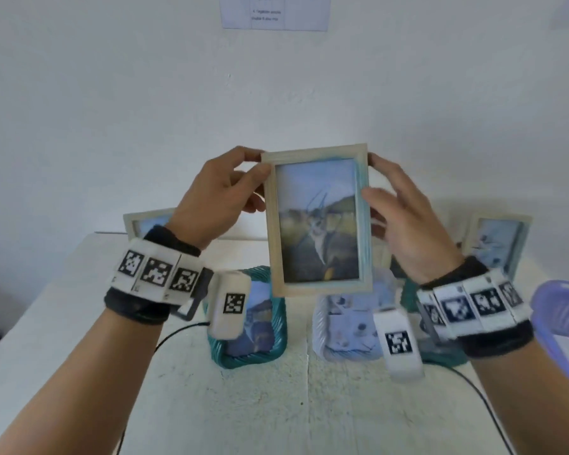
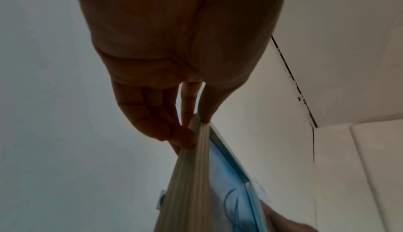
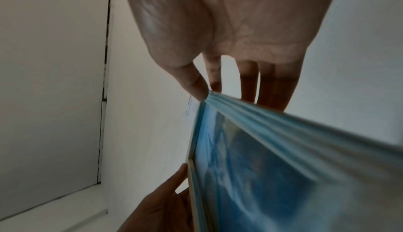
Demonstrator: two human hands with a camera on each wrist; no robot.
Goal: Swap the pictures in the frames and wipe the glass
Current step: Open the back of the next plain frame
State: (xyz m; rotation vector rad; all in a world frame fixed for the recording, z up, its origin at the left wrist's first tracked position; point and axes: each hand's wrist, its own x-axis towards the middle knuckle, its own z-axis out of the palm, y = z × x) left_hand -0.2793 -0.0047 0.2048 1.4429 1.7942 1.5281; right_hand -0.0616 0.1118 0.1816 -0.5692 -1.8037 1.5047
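A white textured table (image 1: 276,405) carries teal frames (image 1: 247,326) and a lilac basket (image 1: 562,310). Above it, the left hand (image 1: 217,198) and right hand (image 1: 404,218) pinch the wooden frame (image 1: 316,218) upright by its side edges, before a white wall (image 1: 145,93) bearing a paper notice (image 1: 273,11).

Pale ribbed wood frame (image 1: 317,221) with glossy glass; rough white tabletop (image 1: 276,405).
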